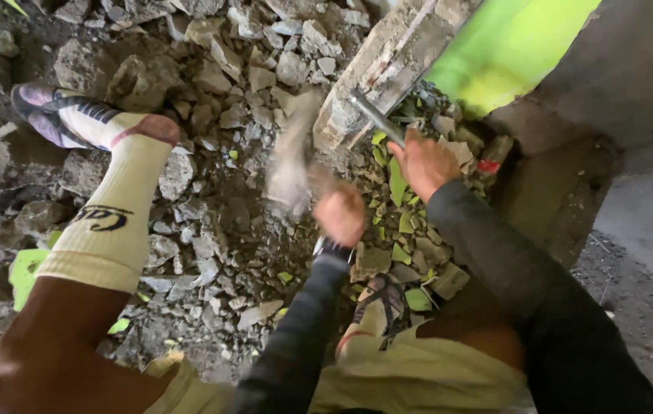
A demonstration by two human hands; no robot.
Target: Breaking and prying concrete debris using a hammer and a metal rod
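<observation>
Rubble floor (211,253), grey debris. Right hand (424,162): fingers wrapped around metal chisel (376,116), tip against broken wall block (376,69). Left hand (339,212): fingers clenched on blurred hammer (290,165), left of chisel.

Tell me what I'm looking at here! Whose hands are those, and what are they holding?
The camera sits on a person's head and looks down, so you see their own arms and legs. The right hand holds a metal chisel against a broken block. The left hand swings a hammer, blurred because it is moving fast. Grey rubble and green chips cover the ground. One leg in a long sock stretches out over the rubble.
</observation>
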